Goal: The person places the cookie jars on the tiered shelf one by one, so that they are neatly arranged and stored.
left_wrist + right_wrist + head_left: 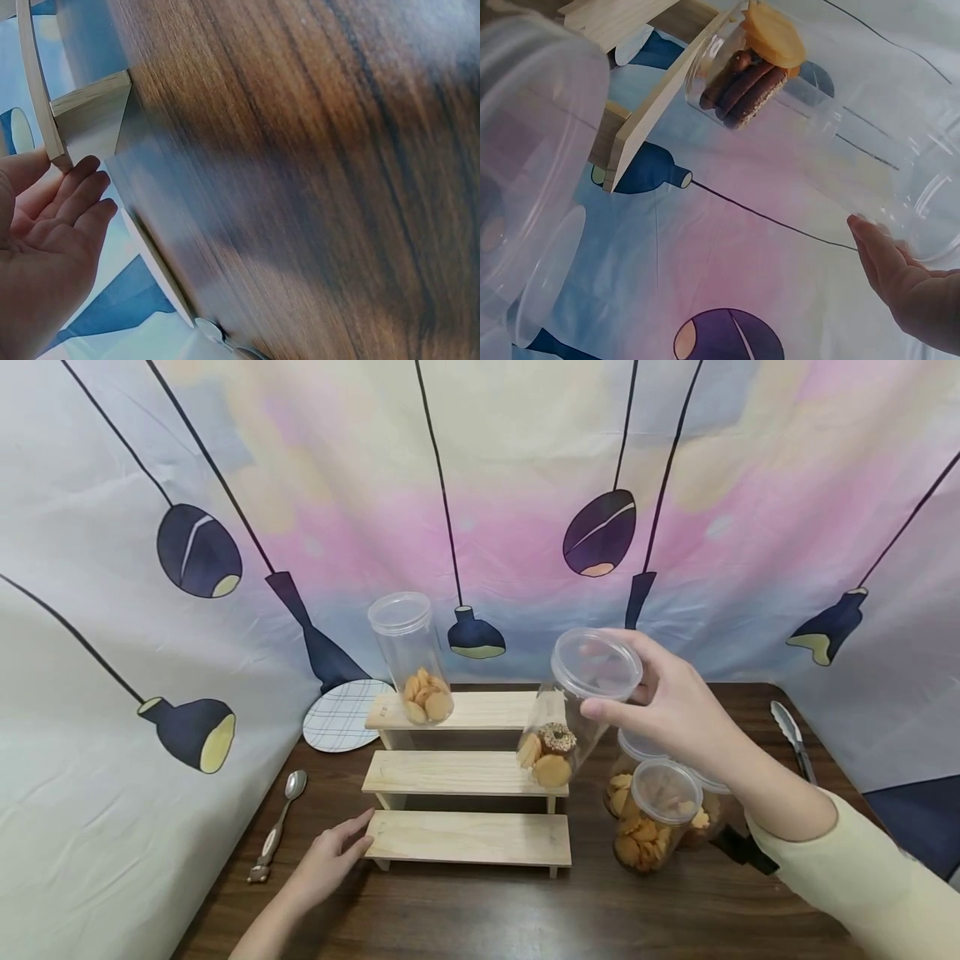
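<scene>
My right hand (667, 693) grips a clear lidded jar (536, 727) near its top, tilted above the right end of a three-step wooden shelf (465, 839). Cookies and a sprinkled, ring-shaped chocolate one (558, 737) lie at the jar's bottom. In the right wrist view, fingers (900, 277) lie along the transparent wall near the lid. At the shelf's lowest left corner, my left hand (330, 860) holds the board end, the thumb against it and the fingers by its underside in the left wrist view. Another jar (412, 660) with cookies stands on the top step, at the left.
Several lidded jars of cookies (652, 827) stand together right of the shelf. A spoon (277, 827) and a white checked plate (341, 718) are on the left side. Tongs (793, 739) lie at the far right of the brown wood-grain table (480, 918). Printed cloth (510, 460) hangs behind.
</scene>
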Demonstrator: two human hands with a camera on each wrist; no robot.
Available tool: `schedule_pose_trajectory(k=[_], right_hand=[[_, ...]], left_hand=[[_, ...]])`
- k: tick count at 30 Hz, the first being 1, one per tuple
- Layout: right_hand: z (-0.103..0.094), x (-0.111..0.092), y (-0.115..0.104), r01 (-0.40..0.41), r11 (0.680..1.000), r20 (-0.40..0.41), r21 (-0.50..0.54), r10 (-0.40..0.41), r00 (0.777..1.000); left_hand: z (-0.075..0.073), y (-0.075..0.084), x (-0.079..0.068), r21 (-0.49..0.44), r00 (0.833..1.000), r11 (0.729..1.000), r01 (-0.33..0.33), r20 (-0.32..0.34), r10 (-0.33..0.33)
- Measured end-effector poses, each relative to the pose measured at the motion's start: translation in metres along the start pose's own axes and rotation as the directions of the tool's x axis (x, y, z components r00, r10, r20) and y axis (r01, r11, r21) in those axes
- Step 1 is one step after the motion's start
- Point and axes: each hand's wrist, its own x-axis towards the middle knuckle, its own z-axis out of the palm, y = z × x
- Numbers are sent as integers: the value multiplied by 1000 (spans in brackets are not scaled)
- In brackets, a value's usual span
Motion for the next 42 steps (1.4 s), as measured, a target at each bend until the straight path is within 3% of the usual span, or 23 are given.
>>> schedule_pose_trajectory(k=[7, 15, 27, 42], right_hand=[[8, 23, 4, -6, 999, 11, 51, 5, 1000], [6, 51, 3, -11, 999, 22, -36, 11, 1000], [13, 92, 11, -9, 998, 9, -68, 10, 1000], [29, 115, 32, -25, 993, -2, -116, 25, 1000]], left_hand=[[-1, 2, -1, 9, 1000, 1000, 0, -7, 0], [-1, 2, 0, 12, 1000, 1000, 2, -4, -2], [-1, 2, 0, -4, 1000, 1000, 1, -4, -1], [0, 3, -1, 6, 1000, 1000, -11, -8, 11]])
